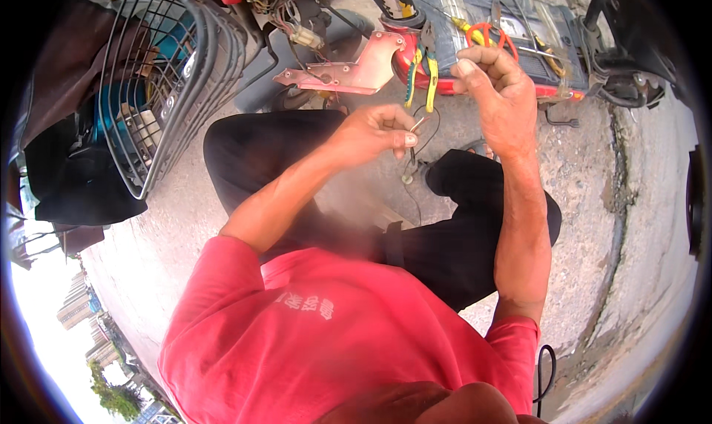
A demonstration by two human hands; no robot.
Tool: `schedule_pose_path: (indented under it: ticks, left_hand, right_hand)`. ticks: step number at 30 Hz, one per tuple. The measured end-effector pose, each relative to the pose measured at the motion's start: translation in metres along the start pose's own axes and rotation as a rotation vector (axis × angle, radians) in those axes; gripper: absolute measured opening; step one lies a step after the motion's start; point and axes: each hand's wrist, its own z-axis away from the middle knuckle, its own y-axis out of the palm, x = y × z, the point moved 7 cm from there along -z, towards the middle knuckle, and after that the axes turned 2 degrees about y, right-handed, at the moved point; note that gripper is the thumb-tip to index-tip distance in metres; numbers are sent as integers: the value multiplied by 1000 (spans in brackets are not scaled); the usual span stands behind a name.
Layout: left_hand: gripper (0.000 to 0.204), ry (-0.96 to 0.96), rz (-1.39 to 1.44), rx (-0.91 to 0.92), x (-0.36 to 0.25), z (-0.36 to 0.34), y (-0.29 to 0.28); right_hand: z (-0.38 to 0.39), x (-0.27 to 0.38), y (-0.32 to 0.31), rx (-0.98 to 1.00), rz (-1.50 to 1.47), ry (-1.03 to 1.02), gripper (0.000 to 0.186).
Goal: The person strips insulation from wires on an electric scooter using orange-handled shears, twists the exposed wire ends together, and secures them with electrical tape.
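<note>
My left hand (376,136) pinches a thin wire between thumb and fingers, and the wire's pale end (420,122) sticks out past the fingertips. A thin dark cable (417,201) trails down to the ground below this hand. My right hand (495,90) is raised to the right, its thumb and curled fingers closed together; whatever they hold, if anything, is too small to make out. Just left of it, pliers with yellow-green handles (432,83) rest with their handles toward me. Beyond its fingertips lie scissors with red-orange handles (486,32).
A pinkish-red panel (348,70) and a bundle of wires with connectors (302,35) are ahead. Screwdrivers (549,53) lie on a dark, taped surface (452,1) at the far right. A black wire basket (159,120) stands at left. Cracked concrete (586,172) spreads to the right.
</note>
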Motion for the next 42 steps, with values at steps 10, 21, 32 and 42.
schedule_pose_path:
  ticks: [10, 21, 32, 42]
  left_hand:
    - [11, 352, 332, -258, -71, 33, -15]
    - [7, 362, 246, -363, -81, 32, -17]
    - [7, 316, 547, -230, -65, 32, -9]
    - [11, 291, 473, -179, -67, 33, -3]
  right_hand:
    - [41, -14, 63, 444, -165, 181, 31]
    - [40, -16, 67, 420, -180, 148, 19]
    - [40, -15, 70, 375, -290, 158, 16]
    - [42, -23, 71, 476, -367, 232, 9]
